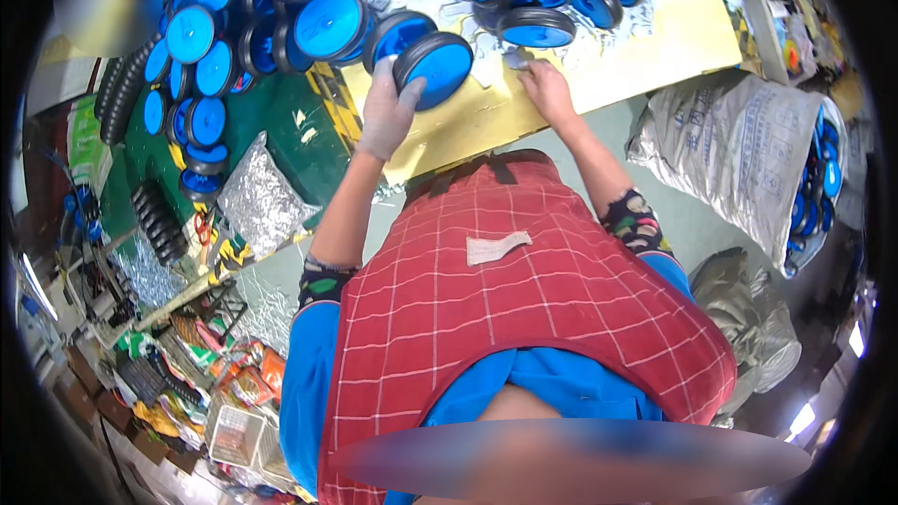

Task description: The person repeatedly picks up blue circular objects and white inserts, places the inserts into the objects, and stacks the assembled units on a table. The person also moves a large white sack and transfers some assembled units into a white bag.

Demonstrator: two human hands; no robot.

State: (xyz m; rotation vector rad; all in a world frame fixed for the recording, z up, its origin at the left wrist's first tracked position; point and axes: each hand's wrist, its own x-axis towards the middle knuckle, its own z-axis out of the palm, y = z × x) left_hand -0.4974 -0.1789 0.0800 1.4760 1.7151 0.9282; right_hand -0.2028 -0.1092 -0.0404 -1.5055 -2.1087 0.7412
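Your left hand (384, 117) grasps a blue wheel (438, 73) above the yellow tabletop (678, 37). Over that tabletop, your right hand (548, 92) curls; whether it pinches anything, I cannot tell.

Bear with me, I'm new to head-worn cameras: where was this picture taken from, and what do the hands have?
There's no machine here: a fisheye camera on the person's head looks down past their red checked cloth apron, bending straight edges. Round blue wheels with black rims are heaped along the far side of the flat yellow work surface. The left hand holds one black-rimmed blue wheel; whether it joins the wheel behind, I can't tell. The right hand seems to pinch a small grey piece, too small to identify.
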